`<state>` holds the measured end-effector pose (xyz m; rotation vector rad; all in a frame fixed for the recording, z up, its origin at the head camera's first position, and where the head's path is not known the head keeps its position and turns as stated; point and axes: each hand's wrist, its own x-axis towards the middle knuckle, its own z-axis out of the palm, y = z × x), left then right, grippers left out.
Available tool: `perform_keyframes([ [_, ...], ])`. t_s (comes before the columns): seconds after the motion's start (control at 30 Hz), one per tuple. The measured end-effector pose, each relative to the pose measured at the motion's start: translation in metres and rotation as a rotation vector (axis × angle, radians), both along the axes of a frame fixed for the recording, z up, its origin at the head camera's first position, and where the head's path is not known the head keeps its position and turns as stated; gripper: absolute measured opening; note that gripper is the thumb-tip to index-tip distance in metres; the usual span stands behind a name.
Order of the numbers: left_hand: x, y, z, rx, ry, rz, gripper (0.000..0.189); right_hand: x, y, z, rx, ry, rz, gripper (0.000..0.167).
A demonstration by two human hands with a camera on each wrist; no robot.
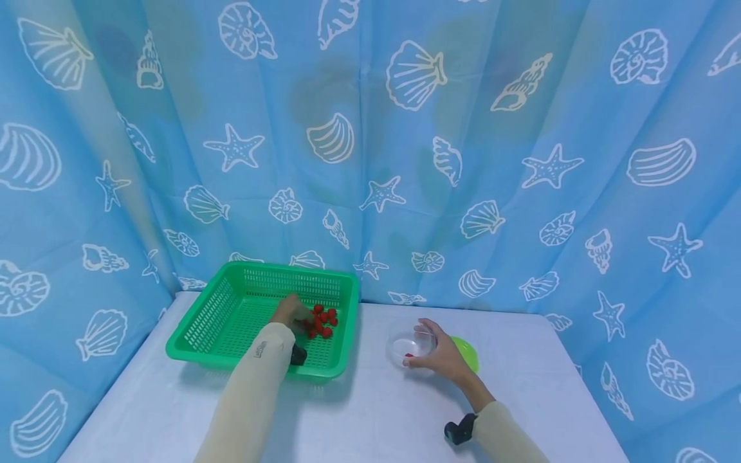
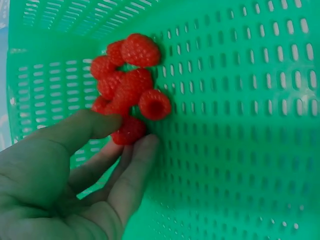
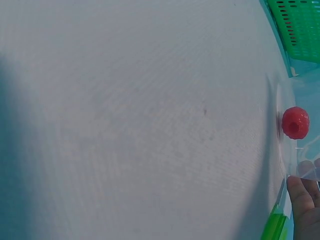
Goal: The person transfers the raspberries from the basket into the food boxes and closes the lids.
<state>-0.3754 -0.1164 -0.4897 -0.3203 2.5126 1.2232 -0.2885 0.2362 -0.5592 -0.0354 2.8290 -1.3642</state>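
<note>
At the left, the green basket [image 1: 243, 328] sits on the table [image 1: 370, 418], its slotted walls probably stiff but light plastic. The raspberries [image 1: 320, 319] lie in one cluster toward the basket's right side, several touching. Each looks light; if they are real fruit, they should be soft and easily crushed, so a gentle fingertip hold round the widest part of one berry suits best — not a squeeze at its hollow end.

The left hand [image 1: 291, 311] reaches into the basket and pinches one raspberry at the cluster's edge, thumb on one side and fingertips on the other, parted only as far as that berry.

Further right, the clear bowl [image 1: 398, 346] stands on the table with a single berry [image 3: 296, 123] inside. It looks thin, light and perhaps slick, best steadied by its side. The right hand [image 1: 442, 355] does that — thumb and fingers spread wide and curved round its right side. Just beyond that hand lies a bright green disc [image 1: 467, 352], partly hidden.
</note>
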Motion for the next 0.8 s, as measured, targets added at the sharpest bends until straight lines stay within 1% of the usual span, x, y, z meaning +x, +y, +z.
perform_keyframes([
  [0.1,-0.001,-0.002,-0.001,0.009,0.029,0.021,0.020,0.000,0.001,0.000,-0.009,-0.006,-0.001,0.103],
  [0.27,-0.002,-0.006,0.002,0.046,0.099,0.030,0.018,0.000,0.001,0.000,-0.011,-0.011,0.007,0.104],
  [0.37,-0.004,-0.008,0.005,0.114,0.117,0.047,0.016,-0.001,0.001,0.001,-0.011,-0.011,0.002,0.103],
  [0.43,-0.005,-0.009,0.007,0.180,0.112,0.067,0.018,-0.001,0.000,0.002,-0.005,-0.014,-0.004,0.103],
  [0.5,-0.005,-0.008,0.009,0.227,0.115,0.072,0.021,-0.001,0.000,0.002,-0.001,-0.017,-0.007,0.103],
  [0.53,-0.005,-0.008,0.010,0.234,0.114,0.069,0.022,-0.001,0.000,0.002,0.000,-0.018,-0.008,0.104],
  [0.57,-0.004,-0.007,0.011,0.231,0.119,0.054,0.023,-0.001,0.000,0.002,-0.001,-0.019,-0.008,0.104],
  [0.63,-0.003,-0.005,0.014,0.256,0.135,0.029,0.024,0.000,-0.001,0.002,-0.003,-0.019,-0.008,0.105],
  [0.73,-0.002,-0.002,0.018,0.333,0.147,0.003,0.027,0.000,0.000,0.001,-0.004,-0.015,-0.010,0.105],
  [0.8,-0.001,0.001,0.022,0.417,0.159,-0.018,0.031,0.000,0.000,0.001,0.002,-0.008,-0.006,0.105],
])
